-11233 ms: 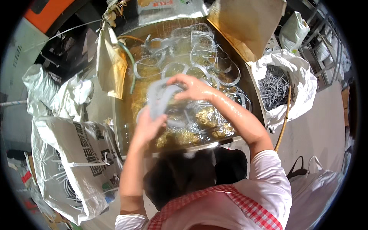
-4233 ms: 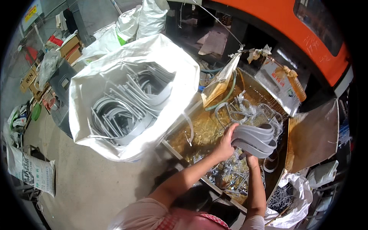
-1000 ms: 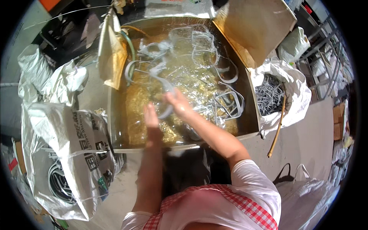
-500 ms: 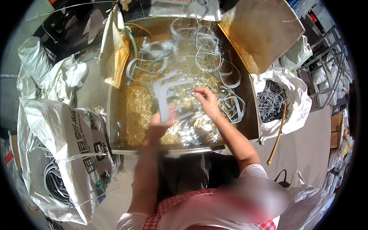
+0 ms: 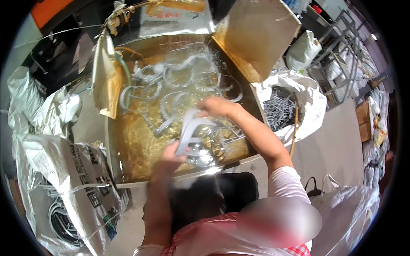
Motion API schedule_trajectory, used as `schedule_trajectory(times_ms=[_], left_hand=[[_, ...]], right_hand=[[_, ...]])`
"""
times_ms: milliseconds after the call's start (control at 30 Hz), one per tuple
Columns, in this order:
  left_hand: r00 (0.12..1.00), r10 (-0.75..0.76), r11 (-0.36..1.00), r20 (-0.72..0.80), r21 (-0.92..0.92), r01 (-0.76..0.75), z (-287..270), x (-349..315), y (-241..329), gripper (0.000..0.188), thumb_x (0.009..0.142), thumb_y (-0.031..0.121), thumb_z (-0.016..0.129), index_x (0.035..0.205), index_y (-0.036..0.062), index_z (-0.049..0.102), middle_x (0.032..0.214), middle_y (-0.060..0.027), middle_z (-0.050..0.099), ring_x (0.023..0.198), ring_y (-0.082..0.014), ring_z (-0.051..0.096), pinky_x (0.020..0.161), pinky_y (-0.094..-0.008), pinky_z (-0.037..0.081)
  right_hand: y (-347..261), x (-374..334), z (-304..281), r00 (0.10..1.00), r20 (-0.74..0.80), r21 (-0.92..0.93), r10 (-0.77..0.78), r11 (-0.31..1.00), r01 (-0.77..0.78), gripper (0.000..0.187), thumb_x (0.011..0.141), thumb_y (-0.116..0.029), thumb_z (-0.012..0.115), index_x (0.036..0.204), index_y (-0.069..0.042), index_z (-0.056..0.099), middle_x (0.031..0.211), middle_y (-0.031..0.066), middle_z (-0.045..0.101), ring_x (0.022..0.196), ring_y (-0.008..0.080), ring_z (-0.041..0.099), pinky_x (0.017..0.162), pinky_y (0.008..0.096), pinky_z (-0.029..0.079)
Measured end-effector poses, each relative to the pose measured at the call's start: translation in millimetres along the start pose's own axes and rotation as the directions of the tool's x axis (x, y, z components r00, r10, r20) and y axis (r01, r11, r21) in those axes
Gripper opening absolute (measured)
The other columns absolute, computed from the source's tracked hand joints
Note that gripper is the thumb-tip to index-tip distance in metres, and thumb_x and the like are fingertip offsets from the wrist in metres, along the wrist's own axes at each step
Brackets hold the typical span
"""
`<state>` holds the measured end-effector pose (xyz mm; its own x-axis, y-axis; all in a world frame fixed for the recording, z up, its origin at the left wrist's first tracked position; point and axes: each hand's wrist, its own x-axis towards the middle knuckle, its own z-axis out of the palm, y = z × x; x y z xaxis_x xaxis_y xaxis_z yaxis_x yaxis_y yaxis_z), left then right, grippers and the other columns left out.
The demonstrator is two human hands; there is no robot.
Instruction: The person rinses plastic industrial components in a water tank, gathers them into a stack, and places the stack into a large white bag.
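Note:
My left hand (image 5: 172, 153) is closed around the lower end of some light grey curved plastic strips (image 5: 188, 131), held tilted over the water near the front of a metal tank (image 5: 112, 149). At the strips' upper end is my right hand (image 5: 217, 107), fingers curled together and slightly blurred. Whether it grips the strips or a small piece there is hidden. More grey curved strips (image 5: 171, 102) float in the yellowish water beyond my hands, several of them looped. Thin grey parts (image 5: 230, 135) lie in the water right of the held strips.
A white sack of thin grey pieces (image 5: 279, 109) stands right of the tank, with a brown stick (image 5: 294, 130) beside it. On the left, a large white sack (image 5: 47, 158) holds curved strips. Stained boards rise at the tank's left (image 5: 104, 77) and right (image 5: 258, 36).
My view has turned and shifted. The strips in my left hand have come lower and nearer the tank's front. My right hand has moved in to their upper end. Floating strips have drifted toward my hands.

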<state>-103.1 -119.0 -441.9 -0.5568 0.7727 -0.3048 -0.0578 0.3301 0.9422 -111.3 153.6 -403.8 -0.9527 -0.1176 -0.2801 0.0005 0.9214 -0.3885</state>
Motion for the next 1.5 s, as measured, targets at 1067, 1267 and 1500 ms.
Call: schedule_trajectory(times_ms=[1067, 1267, 1500], left_hand=[[0.848, -0.088, 0.877, -0.522, -0.445, -0.183, -13, 6, -1, 0.038, 0.088, 0.023, 0.054, 0.113, -0.0055, 0.047, 0.07, -0.004, 0.055, 0.049, -0.0063, 0.043, 0.044, -0.0198, 0.033], [0.823, -0.194, 0.771, -0.534, -0.602, -0.208, -27, 7, -6, 0.043, 0.09, 0.04, 0.048, 0.106, 0.0002, 0.051, 0.061, -0.0004, 0.044, 0.045, -0.0085, 0.041, 0.042, -0.0219, 0.032], [0.767, -0.311, 0.74, -0.562, -0.649, -0.175, -45, -4, -8, 0.048, 0.091, 0.045, 0.041, 0.106, 0.001, 0.052, 0.058, -0.001, 0.044, 0.044, -0.0105, 0.041, 0.04, -0.0237, 0.032]], right_hand=[[220, -161, -135, -0.013, -0.946, 0.304, 0.323, 0.876, -0.374, 0.058, 0.072, -0.026, 0.07, 0.113, 0.008, 0.046, 0.11, 0.0227, 0.055, 0.099, 0.0287, 0.055, 0.084, 0.0342, 0.042], [78, -68, 109, 0.999, 0.039, 0.277, -0.012, 0.961, 0.001, 0.024, 0.078, -0.017, 0.063, 0.1, -0.007, 0.061, 0.094, 0.0111, 0.064, 0.087, 0.0242, 0.061, 0.077, 0.035, 0.047], [-7, -17, 243, 0.834, 0.55, 0.074, 0.03, 0.994, -0.085, 0.052, 0.08, -0.042, 0.06, 0.117, -0.006, 0.051, 0.108, 0.0182, 0.057, 0.102, 0.0344, 0.053, 0.087, 0.0392, 0.043]])
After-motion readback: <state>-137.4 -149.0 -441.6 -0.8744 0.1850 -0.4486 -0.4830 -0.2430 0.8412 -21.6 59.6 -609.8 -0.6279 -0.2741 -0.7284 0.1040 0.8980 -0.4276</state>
